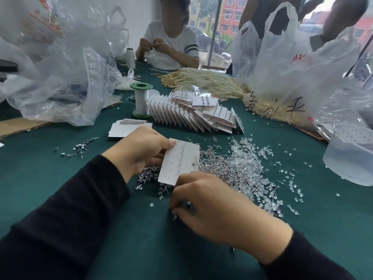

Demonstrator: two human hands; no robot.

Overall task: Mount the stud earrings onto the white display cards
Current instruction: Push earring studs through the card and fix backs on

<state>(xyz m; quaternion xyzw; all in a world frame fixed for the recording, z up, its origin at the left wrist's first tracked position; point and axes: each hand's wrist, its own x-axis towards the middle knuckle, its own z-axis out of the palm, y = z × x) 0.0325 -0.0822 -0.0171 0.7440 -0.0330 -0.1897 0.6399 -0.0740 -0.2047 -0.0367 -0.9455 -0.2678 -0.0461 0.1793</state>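
Left hand (141, 150) grips the card (179, 160) by its upper-left edge, thumb on the face near the top corner and fingers curled behind. The card is off the table (60, 178), tilted, above the near-left end of the stud pile (218, 158). One column of studs is in down the card's middle, a single one sits right of it, and there's a column of bare holes on the left. Right hand (218, 209) sits at the card's bottom edge, knuckles up, fingers curled under. The fingertips are hidden, so I can't tell whether it pinches a stud, the card, or nothing. Both sleeves are black. The pile is loose studs mixed with clear backs (252, 164), spreading right and toward the near edge. A smaller scatter of studs (80, 147) lies well apart on the left. Blank cards (129, 128) are stacked flat just beyond the left hand. Finished cards (191, 116) are fanned on edge behind those, with a few lying flat on top. A green spool (141, 100) stands upright just left of the fan. Pearl strands (201, 81) are heaped further back. Bags (60, 67) are piled far left and more along the right side. A translucent tub (351, 154) is at the right edge. A person (171, 37) sits across the table, hands together at chest height.
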